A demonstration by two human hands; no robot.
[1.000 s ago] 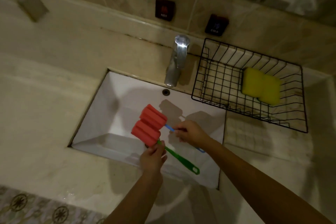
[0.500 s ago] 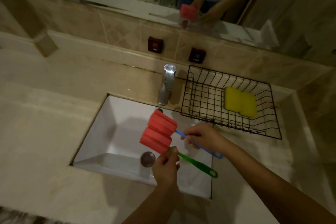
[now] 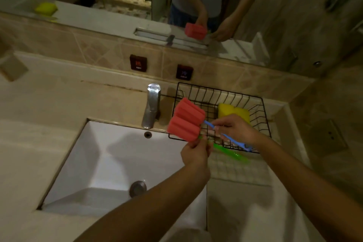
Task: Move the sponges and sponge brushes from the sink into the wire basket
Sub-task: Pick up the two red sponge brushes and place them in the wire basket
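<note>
Two sponge brushes with red foam heads are held side by side over the near left corner of the black wire basket point(image 3: 261, 108). My left hand point(image 3: 195, 151) grips the green-handled brush point(image 3: 181, 128) just below its head. My right hand point(image 3: 234, 128) pinches the blue-handled brush point(image 3: 189, 112) on its handle. The green handle sticks out to the right over the counter, the blue one over the basket's front rim. A yellow sponge point(image 3: 233, 113) lies in the basket, partly behind my right hand. The white sink point(image 3: 110, 155) holds nothing I can see.
A chrome tap point(image 3: 152, 104) stands behind the sink, just left of the basket. Hot and cold buttons point(image 3: 138, 63) sit on the tiled wall. A mirror above reflects the person and a yellow sponge point(image 3: 46, 8) on the left.
Both hands have lifted the two brushes out of the sink and carried them up and to the right, to the basket's near left corner. The camera has tilted up.
</note>
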